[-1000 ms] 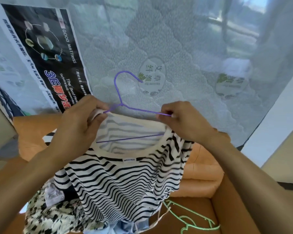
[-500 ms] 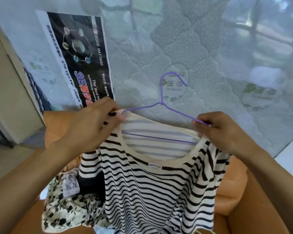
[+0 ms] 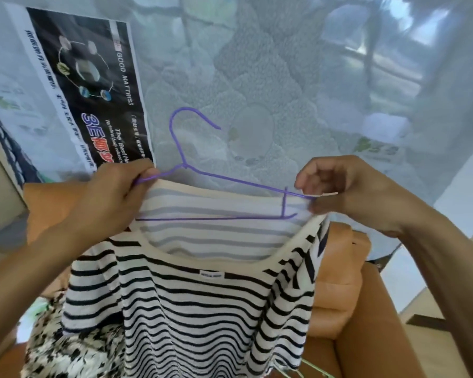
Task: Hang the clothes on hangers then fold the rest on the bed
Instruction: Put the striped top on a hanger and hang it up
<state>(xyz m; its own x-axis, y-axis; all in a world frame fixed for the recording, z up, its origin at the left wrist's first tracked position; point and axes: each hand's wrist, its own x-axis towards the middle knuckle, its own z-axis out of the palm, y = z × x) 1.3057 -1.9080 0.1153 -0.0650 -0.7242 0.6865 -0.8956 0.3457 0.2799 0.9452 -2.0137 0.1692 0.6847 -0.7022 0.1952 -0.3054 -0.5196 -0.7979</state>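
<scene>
The purple wire hanger point(image 3: 185, 166) is held up inside the neckline of the black-and-white striped knit top point(image 3: 191, 304), with the hook clear above the collar. The hanger's left end is clamped, together with shoulder fabric, by the curled fingers of the left hand point(image 3: 107, 203). Its right end is pinched between thumb and forefinger of the right hand point(image 3: 347, 195), the other fingers loosely curled. The right shoulder looks not yet seated: fabric should be drawn outward over that end, with the hanger kept level.
</scene>
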